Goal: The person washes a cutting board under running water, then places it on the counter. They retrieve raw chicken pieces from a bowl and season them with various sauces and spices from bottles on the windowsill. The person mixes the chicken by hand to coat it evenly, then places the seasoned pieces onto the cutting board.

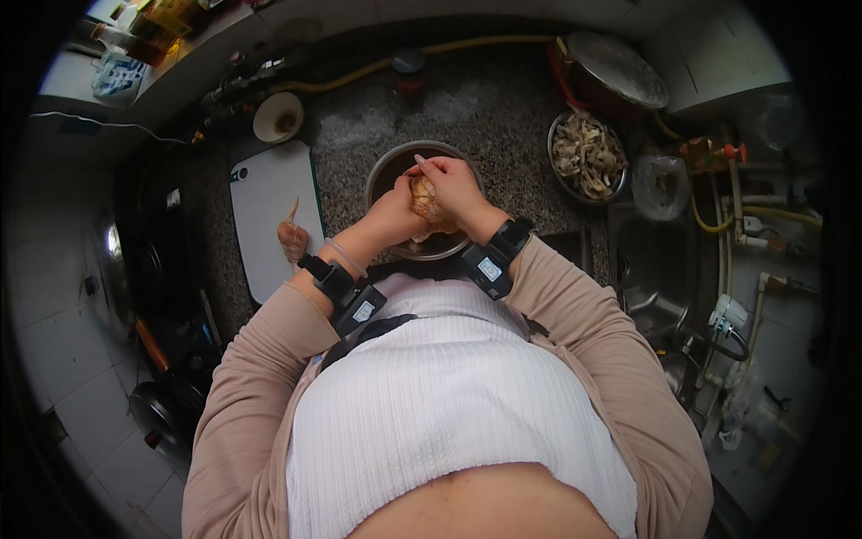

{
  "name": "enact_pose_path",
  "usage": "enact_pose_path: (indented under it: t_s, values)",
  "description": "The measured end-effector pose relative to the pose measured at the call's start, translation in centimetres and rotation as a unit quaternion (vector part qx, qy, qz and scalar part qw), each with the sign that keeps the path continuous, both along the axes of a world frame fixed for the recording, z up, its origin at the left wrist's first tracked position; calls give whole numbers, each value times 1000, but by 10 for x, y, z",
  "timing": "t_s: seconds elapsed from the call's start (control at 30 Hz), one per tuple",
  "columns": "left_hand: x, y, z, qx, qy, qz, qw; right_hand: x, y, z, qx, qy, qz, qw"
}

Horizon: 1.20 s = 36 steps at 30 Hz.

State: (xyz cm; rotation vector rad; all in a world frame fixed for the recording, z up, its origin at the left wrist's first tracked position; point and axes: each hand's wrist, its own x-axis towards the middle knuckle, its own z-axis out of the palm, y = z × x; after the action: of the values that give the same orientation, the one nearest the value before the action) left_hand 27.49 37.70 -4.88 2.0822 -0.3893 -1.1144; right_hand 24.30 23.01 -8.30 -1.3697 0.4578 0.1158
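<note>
Before me on the granite counter stands a round steel bowl (377, 165). Over it, a browned piece of chicken (427, 200) is gripped between both hands. My left hand (396, 214) holds its left side, while my right hand (461, 187) curls over its top and right side, thumb and fingertips meeting near the top. The hands hide part of the meat and much of the bowl's inside. To the left lies a white cutting board (266, 195) with a dark green edge. A chicken drumstick (293, 237) rests on it, its bone end pointing away from me.
A small white bowl (266, 114) with brown residue sits behind the board. At the right are a steel bowl of torn oyster mushrooms (587, 156), a plastic bag (661, 187) and a sink (650, 296). A yellow hose (471, 44) runs along the back; a stove (158, 263) is at left.
</note>
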Motion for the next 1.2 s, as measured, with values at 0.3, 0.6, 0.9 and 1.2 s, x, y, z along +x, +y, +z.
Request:
enact_pose_path:
  t_s: [0.3, 0.6, 0.9, 1.2]
  values:
    - [5, 16, -15, -290, 409, 109, 858, -37, -19, 31, -266, -323, 80, 905]
    - [-12, -18, 17, -238, 252, 121, 930, -2, -10, 25, -86, -67, 4, 994]
    - [-3, 9, 15, -332, 437, 161, 820, -41, -4, 42, -425, -351, 95, 829]
    - [-11, 20, -13, -312, 492, 132, 802, -7, -25, 12, 96, -87, 191, 973]
